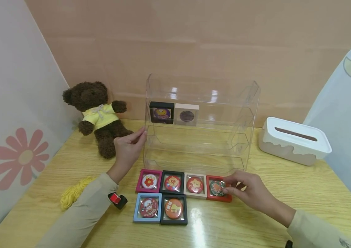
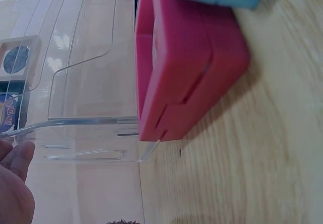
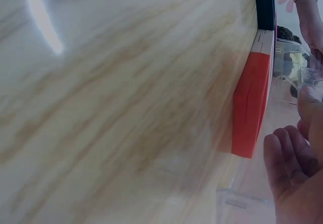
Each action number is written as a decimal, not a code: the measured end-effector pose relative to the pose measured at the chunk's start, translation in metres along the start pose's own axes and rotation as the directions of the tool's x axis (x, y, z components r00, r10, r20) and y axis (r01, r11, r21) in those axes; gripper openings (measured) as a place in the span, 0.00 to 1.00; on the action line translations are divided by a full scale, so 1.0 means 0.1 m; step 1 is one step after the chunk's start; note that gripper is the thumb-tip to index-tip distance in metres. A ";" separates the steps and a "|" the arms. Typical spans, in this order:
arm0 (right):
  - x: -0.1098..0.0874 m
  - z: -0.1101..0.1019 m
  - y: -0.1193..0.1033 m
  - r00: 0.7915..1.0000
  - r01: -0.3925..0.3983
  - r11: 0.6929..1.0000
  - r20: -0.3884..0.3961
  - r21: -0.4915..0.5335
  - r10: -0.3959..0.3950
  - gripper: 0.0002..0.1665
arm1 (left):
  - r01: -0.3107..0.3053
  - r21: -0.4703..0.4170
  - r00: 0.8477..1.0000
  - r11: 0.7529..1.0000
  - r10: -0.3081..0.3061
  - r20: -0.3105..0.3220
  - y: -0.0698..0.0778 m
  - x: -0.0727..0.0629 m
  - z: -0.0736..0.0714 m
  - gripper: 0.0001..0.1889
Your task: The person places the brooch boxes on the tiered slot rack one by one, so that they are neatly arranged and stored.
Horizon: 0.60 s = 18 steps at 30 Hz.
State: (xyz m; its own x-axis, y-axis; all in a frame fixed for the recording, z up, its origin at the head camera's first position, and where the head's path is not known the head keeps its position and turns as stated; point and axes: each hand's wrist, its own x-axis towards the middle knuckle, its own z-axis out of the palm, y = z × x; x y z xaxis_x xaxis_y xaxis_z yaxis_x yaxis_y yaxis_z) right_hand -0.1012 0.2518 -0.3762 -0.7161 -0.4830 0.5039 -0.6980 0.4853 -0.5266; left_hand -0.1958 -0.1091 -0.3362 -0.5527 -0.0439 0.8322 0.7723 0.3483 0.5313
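Observation:
My left hand [image 1: 129, 148] pinches the left side edge of a clear tiered display rack [image 1: 200, 93]; its fingertips [image 2: 22, 156] show at that edge in the left wrist view. My right hand [image 1: 248, 187] hovers at the red-framed badge [image 1: 217, 188], thumb and fingers parted and relaxed, holding nothing. That frame ends a row with a pink frame [image 1: 149, 181], a black frame [image 1: 173, 183] and a cream frame [image 1: 195, 185]. In front lie a light blue frame [image 1: 147, 207] and another black frame [image 1: 173, 209]. A black frame [image 1: 161, 113] and a pale frame [image 1: 187, 114] stand in the rack.
A brown teddy bear [image 1: 99, 117] in a yellow shirt leans left of the rack. Yellow string [image 1: 74, 193] lies bundled by my left sleeve. To the right stands a white-lidded tissue box [image 1: 293, 141]. A wall rises behind the wooden table [image 1: 287, 193].

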 end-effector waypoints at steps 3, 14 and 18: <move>-0.05 -0.01 0.01 0.999 -0.041 0.999 0.027 -0.015 0.041 0.16 | 0.021 -0.011 1.000 1.000 -0.021 0.002 0.01 0.00 -0.01 0.09; -0.13 -0.01 0.07 0.984 -0.143 0.989 0.097 -0.038 0.146 0.17 | 0.072 -0.034 0.997 0.997 -0.072 0.009 0.04 0.00 0.00 0.09; -0.14 -0.01 0.08 0.981 -0.160 0.986 0.107 -0.047 0.164 0.18 | 0.085 -0.042 0.996 0.995 -0.085 0.017 0.03 0.00 0.00 0.09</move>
State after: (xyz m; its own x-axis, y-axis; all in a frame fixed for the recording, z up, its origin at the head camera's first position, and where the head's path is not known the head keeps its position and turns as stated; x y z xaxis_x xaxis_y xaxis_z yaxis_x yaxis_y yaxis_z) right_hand -0.0969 0.2632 -0.3874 -0.8155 -0.4719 0.3350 -0.5744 0.5896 -0.5679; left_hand -0.1930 -0.1084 -0.3346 -0.6212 -0.0577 0.7816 0.7350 0.3033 0.6065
